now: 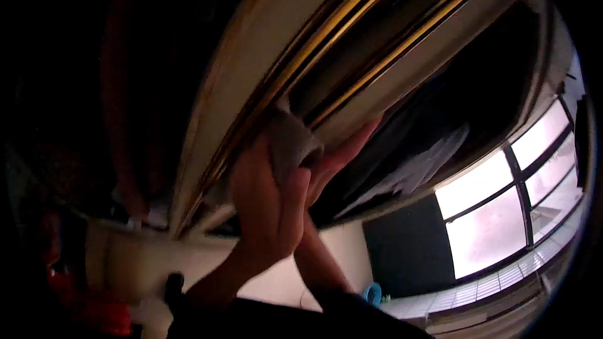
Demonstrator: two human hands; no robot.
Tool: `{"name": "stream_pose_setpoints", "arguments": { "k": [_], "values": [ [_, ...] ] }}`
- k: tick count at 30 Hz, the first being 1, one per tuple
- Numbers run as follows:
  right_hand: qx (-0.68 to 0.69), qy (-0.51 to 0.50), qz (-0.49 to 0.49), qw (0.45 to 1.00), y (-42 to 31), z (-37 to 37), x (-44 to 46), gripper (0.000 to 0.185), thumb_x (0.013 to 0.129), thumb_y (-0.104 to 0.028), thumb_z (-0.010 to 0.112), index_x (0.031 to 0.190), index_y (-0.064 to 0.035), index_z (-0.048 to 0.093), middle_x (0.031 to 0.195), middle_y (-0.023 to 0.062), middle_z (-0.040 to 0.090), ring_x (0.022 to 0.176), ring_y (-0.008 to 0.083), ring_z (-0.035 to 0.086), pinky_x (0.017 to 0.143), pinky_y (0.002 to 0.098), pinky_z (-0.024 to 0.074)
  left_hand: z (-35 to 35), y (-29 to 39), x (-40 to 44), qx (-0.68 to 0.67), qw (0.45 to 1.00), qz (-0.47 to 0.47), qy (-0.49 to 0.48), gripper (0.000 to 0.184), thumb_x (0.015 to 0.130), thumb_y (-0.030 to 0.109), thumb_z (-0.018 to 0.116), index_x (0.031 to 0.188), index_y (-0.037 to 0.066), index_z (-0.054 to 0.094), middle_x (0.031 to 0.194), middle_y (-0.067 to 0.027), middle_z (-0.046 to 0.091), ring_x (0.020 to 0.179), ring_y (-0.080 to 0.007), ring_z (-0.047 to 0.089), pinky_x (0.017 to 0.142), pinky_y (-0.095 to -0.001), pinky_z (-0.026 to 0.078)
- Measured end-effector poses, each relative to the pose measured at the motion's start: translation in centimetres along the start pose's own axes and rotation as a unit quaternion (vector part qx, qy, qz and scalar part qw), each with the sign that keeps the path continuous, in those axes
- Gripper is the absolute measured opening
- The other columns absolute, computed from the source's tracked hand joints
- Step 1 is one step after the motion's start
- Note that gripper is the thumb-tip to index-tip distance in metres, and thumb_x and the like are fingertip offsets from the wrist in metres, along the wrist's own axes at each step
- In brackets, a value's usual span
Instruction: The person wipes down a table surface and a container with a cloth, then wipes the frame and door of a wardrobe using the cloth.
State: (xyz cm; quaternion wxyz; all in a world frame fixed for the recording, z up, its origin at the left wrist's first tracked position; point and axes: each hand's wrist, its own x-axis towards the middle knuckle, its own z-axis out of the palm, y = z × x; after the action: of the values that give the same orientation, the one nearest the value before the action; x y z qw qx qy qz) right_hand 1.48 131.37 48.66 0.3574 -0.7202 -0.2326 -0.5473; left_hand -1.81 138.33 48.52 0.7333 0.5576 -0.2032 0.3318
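My left hand [260, 191] is closed round a crumpled grey cloth [290, 141], its thumb pointing up along the near side. The cloth lies against a pale framed panel [229, 81] with shiny yellow strips [348, 16] running along its edges. Just right of the cloth, my right hand [342, 156] has its fingers stretched out and lies along the lower pale rail [402, 72]. Part of that hand is hidden behind the left one. Whether it also touches the cloth, I cannot tell.
Behind the rail is a dark opening with grey, fabric-like folds [421, 157]. Bright windows [490, 226] stand at the right above a white tiled surface [465, 298]. A blue round object [372, 294] is low down, and something red [103, 314] is at lower left.
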Motion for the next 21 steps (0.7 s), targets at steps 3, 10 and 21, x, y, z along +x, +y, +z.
{"name": "stream_pose_setpoints", "arguments": {
  "k": [3,10,21],
  "values": [
    [-0.006,0.002,-0.001,1.000,-0.1,-1.2,-0.6,0.079,0.097,-0.058,0.029,0.144,0.0010,0.006,0.147,0.0174,0.011,0.136,0.0286,0.019,0.111,0.0412,0.0175,1.7,1.4,1.1,0.032,0.999,0.011,0.004,0.062,0.097,0.038,0.042,0.134,-0.012,0.037,0.123,-0.0330,0.049,0.111,-0.0458,0.051,0.098,-0.0491,0.036],
    [-0.028,-0.008,-0.005,1.000,-0.9,-2.8,-1.9,0.075,0.097,-0.057,0.032,0.142,0.0001,0.014,0.142,0.0165,0.021,0.131,0.0275,0.026,0.108,0.0405,0.0222,4.5,4.8,4.1,0.021,0.997,0.069,0.020,0.054,0.098,0.033,0.043,0.133,-0.008,0.040,0.115,-0.0283,0.056,0.100,-0.0419,0.058,0.086,-0.0498,0.043],
    [-0.053,-0.018,0.015,0.998,-1.5,-4.8,-2.6,0.069,0.097,-0.056,0.035,0.139,-0.0012,0.027,0.134,0.0149,0.036,0.124,0.0259,0.038,0.104,0.0393,0.0296,9.3,10.1,10.3,0.053,0.982,0.170,0.068,0.046,0.096,0.020,0.048,0.135,-0.004,0.041,0.121,-0.0241,0.056,0.103,-0.0375,0.060,0.086,-0.0460,0.047]
  ]
}}
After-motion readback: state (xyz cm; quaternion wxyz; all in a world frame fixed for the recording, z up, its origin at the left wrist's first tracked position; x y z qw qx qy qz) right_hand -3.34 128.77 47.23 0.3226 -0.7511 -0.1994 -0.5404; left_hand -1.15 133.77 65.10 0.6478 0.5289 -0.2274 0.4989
